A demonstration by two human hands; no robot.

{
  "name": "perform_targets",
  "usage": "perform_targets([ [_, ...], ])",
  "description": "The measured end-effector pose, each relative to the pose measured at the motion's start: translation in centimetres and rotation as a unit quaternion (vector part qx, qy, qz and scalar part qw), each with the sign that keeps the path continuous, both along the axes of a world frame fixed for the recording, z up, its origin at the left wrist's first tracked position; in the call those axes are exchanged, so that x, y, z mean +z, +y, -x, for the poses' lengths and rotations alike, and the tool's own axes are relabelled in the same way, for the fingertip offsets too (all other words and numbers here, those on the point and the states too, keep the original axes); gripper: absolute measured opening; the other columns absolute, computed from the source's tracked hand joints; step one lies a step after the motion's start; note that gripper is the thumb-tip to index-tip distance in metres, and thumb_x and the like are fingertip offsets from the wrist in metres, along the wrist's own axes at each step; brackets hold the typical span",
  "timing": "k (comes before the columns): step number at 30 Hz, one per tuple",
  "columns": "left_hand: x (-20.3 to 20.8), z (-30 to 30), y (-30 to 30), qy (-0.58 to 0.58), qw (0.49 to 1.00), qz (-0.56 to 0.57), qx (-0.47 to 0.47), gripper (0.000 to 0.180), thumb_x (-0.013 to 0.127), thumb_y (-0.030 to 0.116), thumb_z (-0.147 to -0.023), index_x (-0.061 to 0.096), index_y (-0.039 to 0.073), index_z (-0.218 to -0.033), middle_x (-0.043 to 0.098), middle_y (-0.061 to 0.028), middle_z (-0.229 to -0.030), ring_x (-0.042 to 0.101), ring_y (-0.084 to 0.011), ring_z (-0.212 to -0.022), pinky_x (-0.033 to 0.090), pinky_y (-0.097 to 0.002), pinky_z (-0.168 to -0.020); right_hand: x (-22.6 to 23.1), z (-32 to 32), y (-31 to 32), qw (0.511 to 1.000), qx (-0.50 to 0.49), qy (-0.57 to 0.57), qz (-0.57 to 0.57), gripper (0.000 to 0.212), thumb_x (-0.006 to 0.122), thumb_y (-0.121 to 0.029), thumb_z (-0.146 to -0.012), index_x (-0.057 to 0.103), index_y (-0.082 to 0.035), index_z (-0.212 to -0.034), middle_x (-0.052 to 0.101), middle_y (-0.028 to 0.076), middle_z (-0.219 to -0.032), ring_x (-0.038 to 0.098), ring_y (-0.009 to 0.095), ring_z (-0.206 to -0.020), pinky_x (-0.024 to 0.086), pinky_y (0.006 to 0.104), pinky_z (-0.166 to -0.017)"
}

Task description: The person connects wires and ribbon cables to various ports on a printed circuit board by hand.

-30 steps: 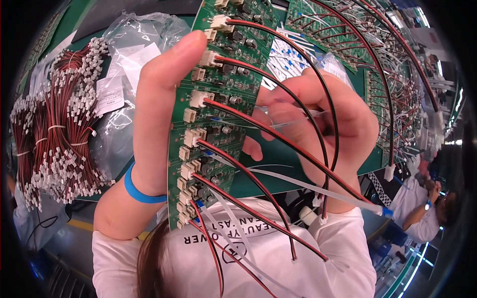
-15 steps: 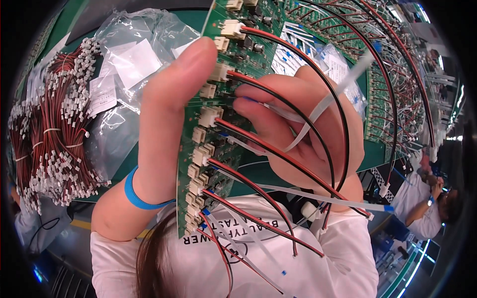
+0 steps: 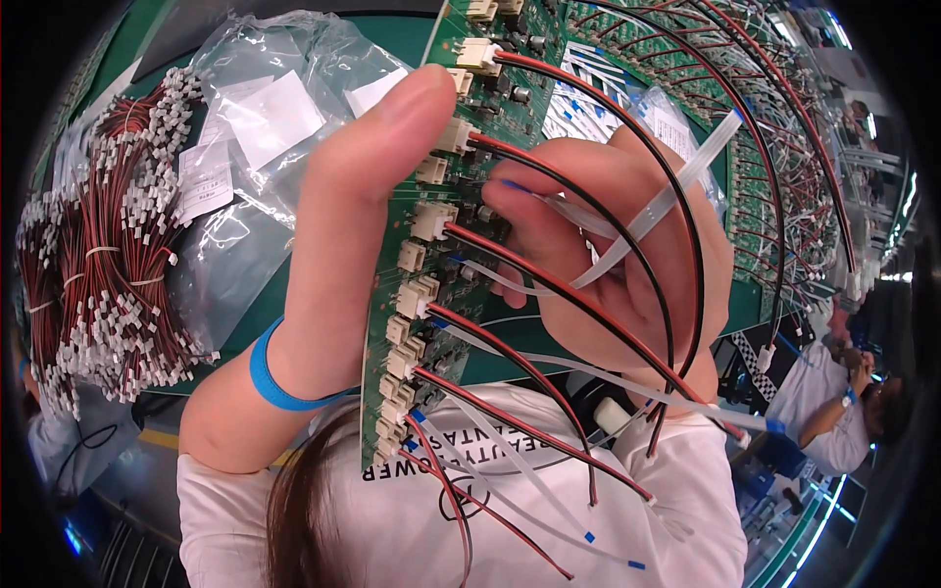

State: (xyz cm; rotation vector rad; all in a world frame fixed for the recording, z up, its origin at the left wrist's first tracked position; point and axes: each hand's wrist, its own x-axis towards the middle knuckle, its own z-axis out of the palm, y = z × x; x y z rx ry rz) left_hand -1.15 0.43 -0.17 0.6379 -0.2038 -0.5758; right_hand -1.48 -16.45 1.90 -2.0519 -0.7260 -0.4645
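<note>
My left hand [image 3: 338, 186] grips the long green circuit board [image 3: 495, 110] by its left side, thumb along the edge. The board stands tilted upright in front of me, lined with white connectors [image 3: 431, 221]. Several red-and-black wire leads [image 3: 569, 284] and pale flat ribbon cables [image 3: 681, 186] trail from it to the right. My right hand [image 3: 618, 284] is behind these wires, its thumb and finger pinched on a blue-tipped flat ribbon cable [image 3: 516, 186] close to the board. Whether that tip touches a connector I cannot tell. The left fingers behind the board are hidden.
Bundles of red-and-black leads [image 3: 103, 265] with white plugs lie at the left beside clear plastic bags [image 3: 294, 59] with paper slips. Several wired green boards [image 3: 750, 216] and a pile of ribbon cables [image 3: 578, 103] are at the right. Another person [image 3: 818, 392] is at far right.
The board and both my hands have shifted slightly to the right. The loose wire and ribbon ends have swung with them. The right hand keeps its pinch near the board.
</note>
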Motion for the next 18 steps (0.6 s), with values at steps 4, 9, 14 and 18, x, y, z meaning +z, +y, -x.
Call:
perform_targets([
  [4,0.5,0.4,-0.5,0.019,0.999,-0.047,0.012,0.046,0.039,0.048,-0.090,0.055,0.008,-0.107,0.060,-0.0051,-0.095,0.056,-0.0124,-0.083,0.044,-0.0254,-0.073,0.3,0.2,-0.4,0.994,-0.014,-0.072,0.076,0.020,0.068,0.003,-0.076,0.060,0.000,-0.095,0.058,0.006,-0.071,0.060,0.014,-0.060,0.045,0.0234,-0.048],
  [9,0.8,0.8,-0.4,0.045,0.992,-0.110,0.035,0.047,0.041,0.051,-0.089,0.056,0.010,-0.104,0.059,-0.0031,-0.090,0.055,-0.0106,-0.078,0.043,-0.0238,-0.068,-0.2,0.3,0.1,0.997,-0.016,-0.042,0.069,0.024,0.071,0.003,-0.073,0.060,0.002,-0.095,0.061,0.008,-0.076,0.062,0.016,-0.066,0.047,0.0243,-0.053],
  [14,1.5,0.7,-1.4,0.064,0.983,-0.166,0.050,0.048,0.043,0.054,-0.087,0.057,0.011,-0.101,0.059,-0.0010,-0.084,0.055,-0.0089,-0.072,0.042,-0.0221,-0.063,0.2,-0.8,-0.2,0.992,0.010,-0.080,0.096,0.025,0.072,-0.001,-0.073,0.060,-0.001,-0.094,0.061,0.009,-0.072,0.060,0.020,-0.062,0.045,0.0269,-0.052],
  [18,1.9,0.5,-1.6,0.080,0.972,-0.212,0.065,0.048,0.044,0.057,-0.086,0.058,0.012,-0.098,0.059,0.0006,-0.080,0.054,-0.0075,-0.068,0.042,-0.0208,-0.058,-1.0,-1.2,-0.1,0.994,0.010,-0.099,0.036,0.027,0.073,-0.002,-0.070,0.060,-0.003,-0.093,0.060,0.009,-0.070,0.058,0.022,-0.058,0.044,0.0287,-0.050],
])
